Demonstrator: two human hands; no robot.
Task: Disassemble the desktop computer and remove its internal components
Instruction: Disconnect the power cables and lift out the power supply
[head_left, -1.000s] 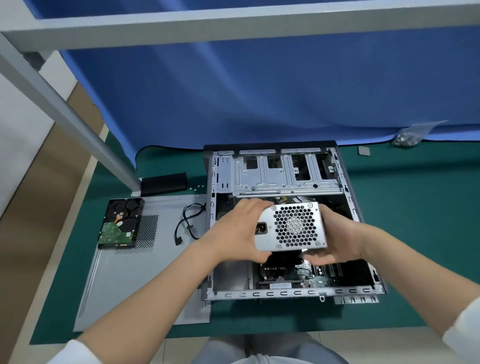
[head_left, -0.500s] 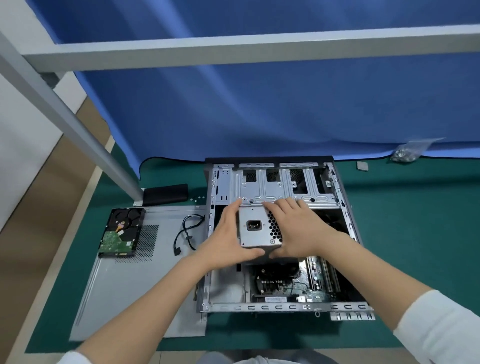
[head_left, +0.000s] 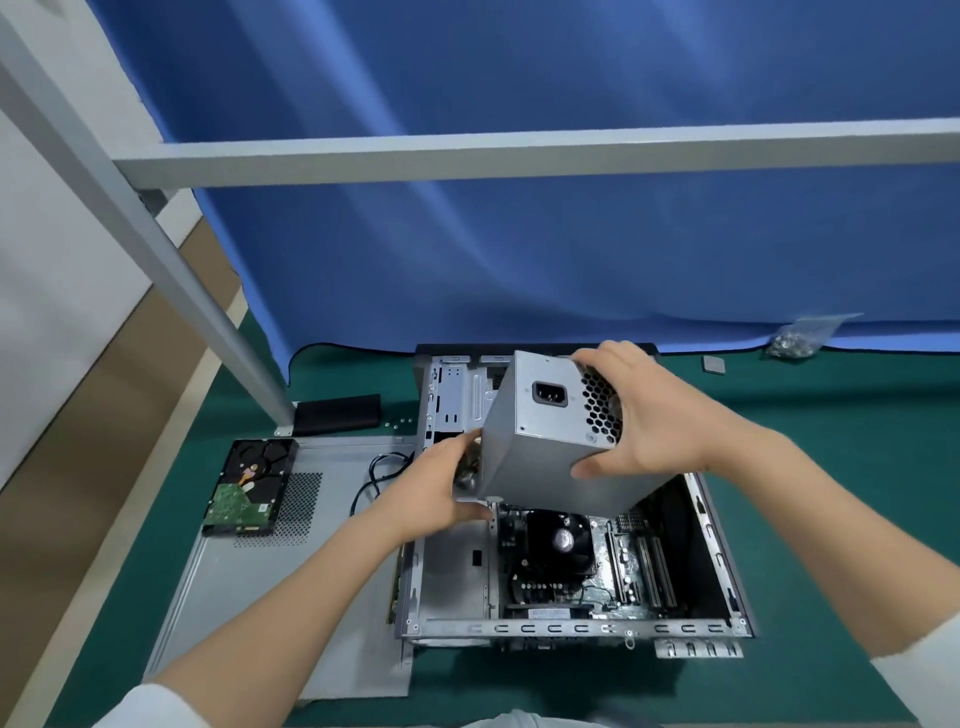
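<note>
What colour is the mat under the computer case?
Dark green; the mat shows best in the head view, to the right of the case.

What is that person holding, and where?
The power supply: the right hand grips its vented end; the left hand reaches to its lower left side, its grip there hidden.

Even, bright light, soft shadows; wide-angle bending at edges, perhaps slight blur.
</note>
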